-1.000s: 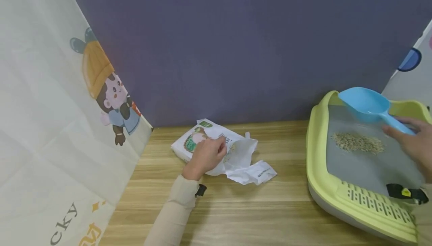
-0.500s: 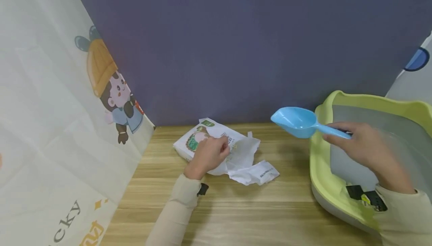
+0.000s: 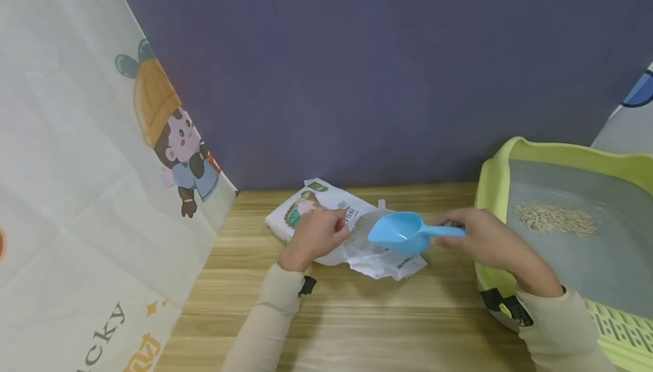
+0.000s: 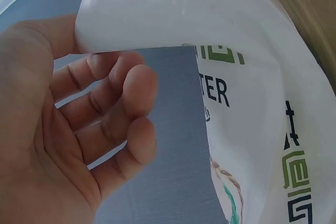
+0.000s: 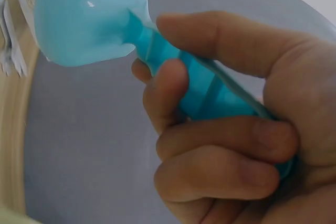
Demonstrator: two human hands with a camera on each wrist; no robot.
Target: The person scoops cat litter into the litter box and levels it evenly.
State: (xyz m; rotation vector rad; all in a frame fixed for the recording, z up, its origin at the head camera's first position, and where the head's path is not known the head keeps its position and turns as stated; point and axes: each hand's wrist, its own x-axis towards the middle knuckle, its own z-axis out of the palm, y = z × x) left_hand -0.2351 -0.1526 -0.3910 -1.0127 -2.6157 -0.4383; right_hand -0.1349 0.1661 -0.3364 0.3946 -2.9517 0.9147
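Note:
A white printed bag (image 3: 334, 196) lies on the wooden table with its torn mouth facing right. My left hand (image 3: 317, 236) holds the edge of that mouth. In the left wrist view, a flap of the bag (image 4: 241, 114) covers the tip of my thumb, and the other fingers (image 4: 140, 90) are curled below it. My right hand (image 3: 490, 239) grips the handle of a light blue scoop (image 3: 400, 233). The scoop's bowl is above the bag's mouth, pointing left, and looks empty. In the right wrist view, fingers and thumb wrap the ribbed handle (image 5: 210, 95).
To the right stands a yellow-green and grey litter box (image 3: 497, 179) with a patch of beige pellets (image 3: 556, 219) on its floor. Behind the table (image 3: 367, 321) rises a dark blue wall (image 3: 357, 77). A printed white sheet (image 3: 66, 162) hangs at left.
My right hand has carried the scoop left, from over the litter box to above the bag's mouth. The left hand has stayed in place on the bag.

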